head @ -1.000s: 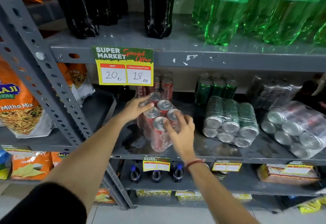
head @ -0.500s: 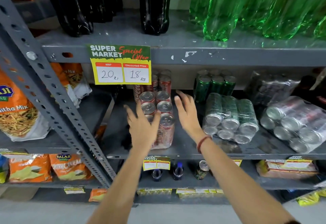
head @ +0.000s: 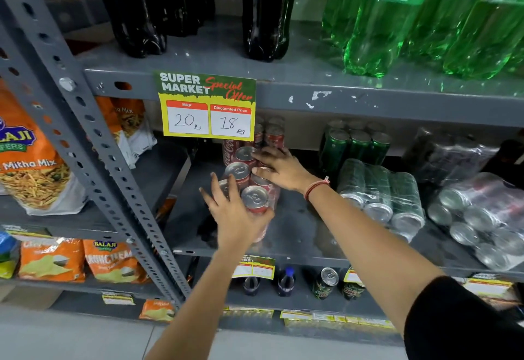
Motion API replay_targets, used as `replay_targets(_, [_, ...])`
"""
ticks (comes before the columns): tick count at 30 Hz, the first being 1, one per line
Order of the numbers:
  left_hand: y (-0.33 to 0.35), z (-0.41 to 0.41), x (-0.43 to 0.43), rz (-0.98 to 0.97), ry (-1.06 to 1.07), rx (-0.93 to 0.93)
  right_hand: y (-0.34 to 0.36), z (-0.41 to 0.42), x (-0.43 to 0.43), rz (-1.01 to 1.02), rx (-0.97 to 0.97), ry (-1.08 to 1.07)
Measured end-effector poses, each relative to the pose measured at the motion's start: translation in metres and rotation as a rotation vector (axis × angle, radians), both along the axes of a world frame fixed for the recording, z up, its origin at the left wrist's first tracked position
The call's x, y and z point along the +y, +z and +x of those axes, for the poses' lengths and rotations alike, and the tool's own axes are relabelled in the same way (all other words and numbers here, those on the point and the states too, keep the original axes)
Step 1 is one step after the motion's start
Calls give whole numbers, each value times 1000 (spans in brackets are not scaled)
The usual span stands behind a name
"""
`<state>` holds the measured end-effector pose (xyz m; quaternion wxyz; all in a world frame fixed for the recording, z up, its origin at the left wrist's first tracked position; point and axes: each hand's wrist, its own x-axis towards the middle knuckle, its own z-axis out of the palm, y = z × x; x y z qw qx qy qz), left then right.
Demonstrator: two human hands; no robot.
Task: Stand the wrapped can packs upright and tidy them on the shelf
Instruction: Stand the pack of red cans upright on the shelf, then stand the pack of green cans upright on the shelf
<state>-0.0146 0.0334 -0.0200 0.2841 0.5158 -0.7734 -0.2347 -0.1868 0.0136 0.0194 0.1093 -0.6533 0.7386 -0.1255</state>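
A wrapped pack of red cans [head: 255, 199] stands upright on the middle grey shelf [head: 300, 235], silver tops up. My left hand [head: 235, 218] cups the pack's front, fingers pointing up along the front cans. My right hand [head: 283, 169] reaches in from the right and lies flat on the tops of the rear cans. To the right, a wrapped pack of green cans [head: 380, 192] lies on its side with the can ends facing me. At the far right, a wrapped pack of silver-ended cans [head: 482, 218] also lies on its side.
Loose red cans [head: 273, 135] and upright green cans [head: 357, 147] stand at the back of the shelf. A yellow price tag [head: 207, 107] hangs from the shelf above. A perforated steel post [head: 93, 155] slants down on the left, with snack bags beyond it.
The red pack went from tilted to upright. My hands, which had come off it half a second ago, are back on it: left at the front, right on top.
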Motion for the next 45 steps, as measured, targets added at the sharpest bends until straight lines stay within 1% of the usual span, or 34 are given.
replay_targets(3, [12,25,-34,59,-204,-38,-4,11,12,-70,66,-112])
replay_targets(7, [31,40,-75,211,-413,-242,-21,38,31,-308,102,-321])
replay_targets(9, [36,40,-96,232,-503,-349,-26,57,40,-387,97,-427])
replay_targets(12, [42,38,-116,212,-609,-454,-30,85,48,-402,88,-576])
replay_targets(15, [40,34,-115,205,-618,-460,-32,96,50,-381,54,-645])
replay_targets(18, [36,34,-110,187,-603,-410,-30,95,49,-336,63,-647])
replay_targets(20, [38,35,-110,178,-616,-421,-27,96,49,-322,58,-660])
replay_targets(23, [42,37,-109,175,-615,-468,-22,95,54,-280,39,-627])
replay_targets(25, [47,35,-105,150,-594,-532,-19,86,63,-271,-22,-565])
replay_targets(28, [63,23,-90,124,-522,-654,-8,55,91,-367,-119,-535])
replay_targets(30, [76,4,-70,111,-502,-620,-1,23,116,-470,-126,-593])
replay_targets(31, [82,-8,-58,89,-515,-563,1,5,128,-521,-121,-631])
replay_targets(33, [91,-40,-30,82,-576,-391,4,-32,154,-583,-122,-708])
replay_targets(35, [89,-78,-5,108,-663,-260,5,-68,178,-554,-126,-781])
replay_targets(38, [68,-130,23,173,-739,-223,2,-110,211,-374,-143,-838])
replay_targets(39, [59,-145,30,217,-747,-226,-2,-121,219,-316,-182,-842])
replay_targets(40, [50,-158,36,268,-747,-233,-5,-130,226,-251,-261,-839])
replay_targets(42, [37,-180,45,355,-735,-257,-16,-147,231,-151,-486,-812])
replay_targets(45, [27,-200,48,399,-712,-278,-26,-166,229,-102,-790,-781])
